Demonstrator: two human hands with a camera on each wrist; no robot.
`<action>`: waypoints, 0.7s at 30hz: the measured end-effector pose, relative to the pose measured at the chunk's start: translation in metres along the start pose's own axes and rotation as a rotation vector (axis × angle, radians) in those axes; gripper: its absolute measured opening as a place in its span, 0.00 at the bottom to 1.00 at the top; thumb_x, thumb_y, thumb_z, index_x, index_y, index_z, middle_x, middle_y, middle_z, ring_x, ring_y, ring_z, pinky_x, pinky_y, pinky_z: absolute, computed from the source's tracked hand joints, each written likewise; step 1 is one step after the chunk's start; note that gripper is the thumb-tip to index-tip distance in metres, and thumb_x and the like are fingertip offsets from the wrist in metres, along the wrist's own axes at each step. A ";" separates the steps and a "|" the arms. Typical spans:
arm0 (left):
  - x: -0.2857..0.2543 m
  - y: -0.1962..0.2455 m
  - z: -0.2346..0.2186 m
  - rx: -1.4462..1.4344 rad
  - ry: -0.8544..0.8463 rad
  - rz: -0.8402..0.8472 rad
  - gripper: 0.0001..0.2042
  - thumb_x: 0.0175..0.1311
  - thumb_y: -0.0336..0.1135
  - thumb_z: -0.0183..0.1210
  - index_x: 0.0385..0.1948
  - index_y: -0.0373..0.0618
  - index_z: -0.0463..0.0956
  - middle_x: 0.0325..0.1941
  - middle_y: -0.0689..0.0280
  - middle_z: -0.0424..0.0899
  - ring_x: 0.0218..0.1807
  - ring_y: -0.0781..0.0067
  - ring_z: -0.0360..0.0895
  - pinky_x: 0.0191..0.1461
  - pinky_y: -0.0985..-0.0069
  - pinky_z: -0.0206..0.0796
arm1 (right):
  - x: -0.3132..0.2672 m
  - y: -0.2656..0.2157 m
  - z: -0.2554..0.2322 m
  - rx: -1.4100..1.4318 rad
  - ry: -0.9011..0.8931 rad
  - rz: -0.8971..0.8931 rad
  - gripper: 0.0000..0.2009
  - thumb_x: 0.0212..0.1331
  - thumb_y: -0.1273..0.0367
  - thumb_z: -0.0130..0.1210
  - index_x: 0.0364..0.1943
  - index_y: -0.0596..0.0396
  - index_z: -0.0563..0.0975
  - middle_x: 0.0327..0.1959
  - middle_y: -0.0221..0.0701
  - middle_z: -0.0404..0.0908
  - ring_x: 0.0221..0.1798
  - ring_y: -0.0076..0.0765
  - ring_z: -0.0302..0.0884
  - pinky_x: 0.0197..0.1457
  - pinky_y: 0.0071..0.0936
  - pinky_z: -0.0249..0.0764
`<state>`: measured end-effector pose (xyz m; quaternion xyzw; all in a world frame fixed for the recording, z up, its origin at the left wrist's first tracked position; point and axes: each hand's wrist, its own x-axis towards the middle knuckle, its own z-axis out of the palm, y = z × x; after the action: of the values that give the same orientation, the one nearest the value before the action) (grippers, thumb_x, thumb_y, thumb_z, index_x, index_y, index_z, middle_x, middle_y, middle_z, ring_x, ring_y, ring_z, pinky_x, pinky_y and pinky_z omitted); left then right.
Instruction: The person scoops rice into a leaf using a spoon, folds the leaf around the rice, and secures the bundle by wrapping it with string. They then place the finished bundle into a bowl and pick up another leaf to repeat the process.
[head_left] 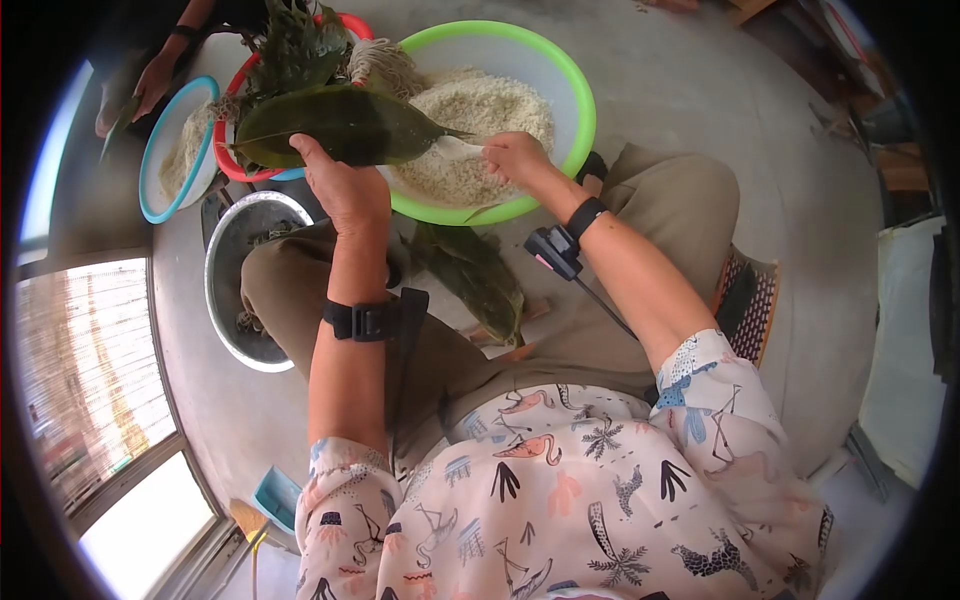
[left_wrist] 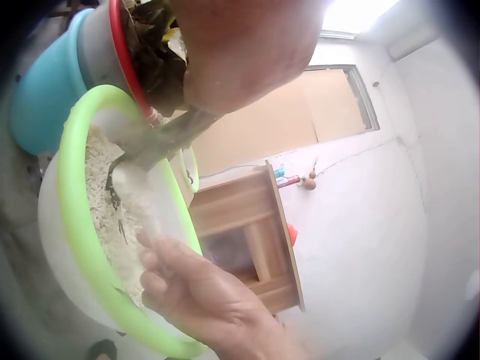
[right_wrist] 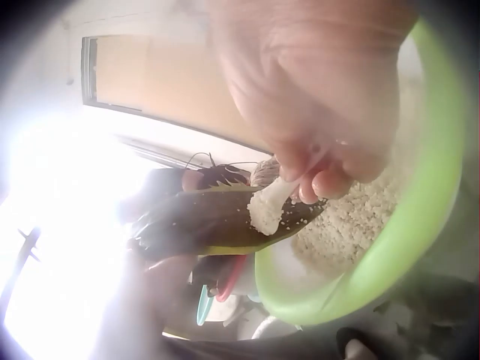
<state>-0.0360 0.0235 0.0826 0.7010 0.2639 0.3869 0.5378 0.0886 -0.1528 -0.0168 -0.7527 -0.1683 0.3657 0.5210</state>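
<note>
My left hand [head_left: 350, 195] holds a long dark green leaf [head_left: 330, 125] out flat, its thumb on top of the leaf and the fingers hidden below. In my right hand [head_left: 522, 160] is a white spoon [head_left: 458, 148], gripped by its handle. Seen from the right wrist, the spoon's bowl [right_wrist: 266, 211] carries a clump of white rice and overlaps the end of the leaf [right_wrist: 214, 217]; several loose grains dot the leaf. Both hands are over or beside a wide basin with a bright green rim [head_left: 588, 110], which holds a heap of rice [head_left: 500, 105].
A red-rimmed basin [head_left: 222, 150] holds more leaves [head_left: 300, 50], with a bundle of string [head_left: 385, 68] beside them. Left of it are a blue-rimmed bowl [head_left: 148, 180] and another person's hand [head_left: 155, 80]. A metal basin [head_left: 225, 300] stands by my left knee; leaves [head_left: 470, 280] lie between my legs.
</note>
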 end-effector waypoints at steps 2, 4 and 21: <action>0.003 0.003 -0.002 -0.280 0.033 -0.082 0.26 0.77 0.48 0.34 0.58 0.29 0.63 0.57 0.55 0.72 0.53 0.65 0.73 0.61 0.73 0.65 | 0.004 0.008 -0.006 -0.009 0.188 0.005 0.08 0.59 0.67 0.55 0.28 0.56 0.79 0.21 0.26 0.79 0.20 0.21 0.72 0.25 0.21 0.68; 0.002 0.004 -0.003 -0.562 0.053 -0.166 0.24 0.78 0.46 0.34 0.58 0.29 0.63 0.56 0.54 0.73 0.53 0.64 0.73 0.60 0.73 0.66 | -0.005 -0.007 -0.006 0.102 0.147 -0.022 0.08 0.59 0.67 0.55 0.27 0.56 0.80 0.20 0.27 0.79 0.21 0.22 0.74 0.25 0.21 0.69; -0.002 0.041 0.006 -0.450 0.056 -0.182 0.30 0.74 0.56 0.38 0.59 0.34 0.63 0.59 0.59 0.71 0.58 0.65 0.71 0.63 0.72 0.63 | -0.030 -0.029 -0.006 0.208 0.080 -0.087 0.06 0.60 0.71 0.49 0.31 0.58 0.77 0.21 0.25 0.74 0.20 0.19 0.68 0.24 0.19 0.65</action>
<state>-0.0343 0.0067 0.1205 0.5258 0.2480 0.4052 0.7056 0.0764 -0.1644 0.0216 -0.7004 -0.1409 0.3279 0.6181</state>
